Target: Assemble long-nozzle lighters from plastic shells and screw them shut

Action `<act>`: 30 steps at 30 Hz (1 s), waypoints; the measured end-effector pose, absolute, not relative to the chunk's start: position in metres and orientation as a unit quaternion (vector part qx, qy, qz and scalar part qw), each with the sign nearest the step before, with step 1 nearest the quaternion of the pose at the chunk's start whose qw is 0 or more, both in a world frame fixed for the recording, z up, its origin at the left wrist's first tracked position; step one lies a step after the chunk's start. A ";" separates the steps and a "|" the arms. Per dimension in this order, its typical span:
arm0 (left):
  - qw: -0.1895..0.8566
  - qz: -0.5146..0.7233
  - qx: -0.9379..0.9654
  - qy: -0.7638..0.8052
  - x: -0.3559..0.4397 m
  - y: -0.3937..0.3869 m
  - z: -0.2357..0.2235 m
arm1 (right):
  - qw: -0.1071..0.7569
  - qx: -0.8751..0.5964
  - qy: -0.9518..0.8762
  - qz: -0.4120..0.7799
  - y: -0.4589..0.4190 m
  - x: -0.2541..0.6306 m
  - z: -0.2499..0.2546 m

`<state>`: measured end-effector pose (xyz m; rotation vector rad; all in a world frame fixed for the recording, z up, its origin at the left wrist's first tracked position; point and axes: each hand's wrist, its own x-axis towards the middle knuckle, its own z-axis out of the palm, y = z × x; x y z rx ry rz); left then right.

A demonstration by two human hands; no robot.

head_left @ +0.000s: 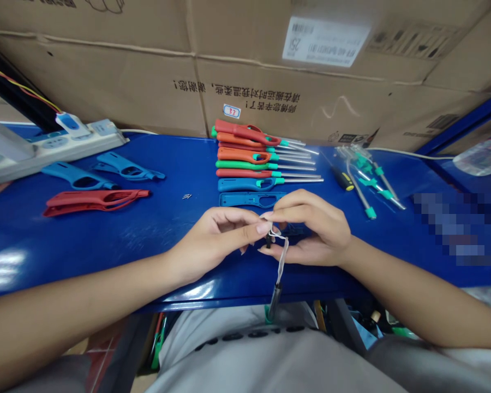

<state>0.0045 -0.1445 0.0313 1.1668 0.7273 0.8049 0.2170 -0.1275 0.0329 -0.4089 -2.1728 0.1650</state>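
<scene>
Over the front edge of the table, my left hand (223, 236) pinches a small black part (269, 239) with white wires (282, 262) between thumb and forefinger. My right hand (317, 225) closes on the same part from the other side, fingertips almost meeting the left ones. From the wires hangs a metal lighter tube (275, 300) with a green end, in front of my shirt. Just beyond the hands lies a blue lighter shell half (245, 200), partly covered by the right fingers. The grip hides most of the small part.
Several assembled lighters (245, 155) lie in a stack at the back centre. Loose shells, blue (79, 176) and red (96, 201), lie left beside tiny pins (187, 196). A power strip (53, 144) is farther left. Right are a screwdriver (343, 179) and metal tubes (360, 188). Cardboard (147, 87) stands behind.
</scene>
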 end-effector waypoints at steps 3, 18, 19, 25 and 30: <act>0.710 0.367 0.517 0.307 0.005 -0.145 0.032 | 0.444 -0.169 -0.878 0.058 -0.129 0.216 0.033; 0.732 0.380 0.483 0.294 0.008 -0.146 0.031 | 0.447 -0.170 -0.869 0.123 -0.130 0.213 0.030; 0.733 0.380 0.482 0.292 0.007 -0.146 0.031 | 0.447 -0.170 -0.869 0.125 -0.130 0.212 0.029; 0.732 0.377 0.487 0.292 0.005 -0.146 0.029 | 0.455 -0.168 -0.865 0.124 -0.129 0.211 0.028; 0.736 0.374 0.485 0.288 0.007 -0.146 0.029 | 0.464 -0.169 -0.859 0.136 -0.131 0.209 0.029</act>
